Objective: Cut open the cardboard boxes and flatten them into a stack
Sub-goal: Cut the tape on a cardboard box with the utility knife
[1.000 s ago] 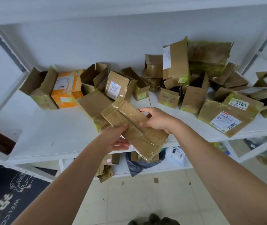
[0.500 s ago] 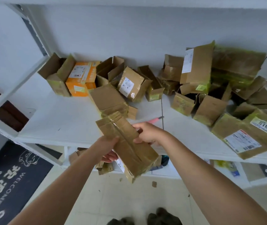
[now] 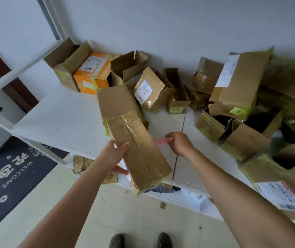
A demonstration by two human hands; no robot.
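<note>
My left hand (image 3: 115, 156) grips a long taped cardboard box (image 3: 141, 151) by its left side, holding it over the front edge of the white shelf (image 3: 59, 115). My right hand (image 3: 179, 143) is off the box, just to its right, and pinches a thin pink cutter (image 3: 161, 141) that points left toward the box. A flattened cardboard piece (image 3: 116, 101) lies on the shelf right behind the held box.
Several opened boxes crowd the back and right of the shelf, among them an orange box (image 3: 91, 72) and a labelled box (image 3: 151, 89). More cardboard lies on the lower shelf (image 3: 82, 163). A dark welcome mat (image 3: 12, 174) covers the floor at the left.
My right hand has let go of the box and moved right with the pink cutter. The left hand now holds the box alone, and the view has shifted left and closer.
</note>
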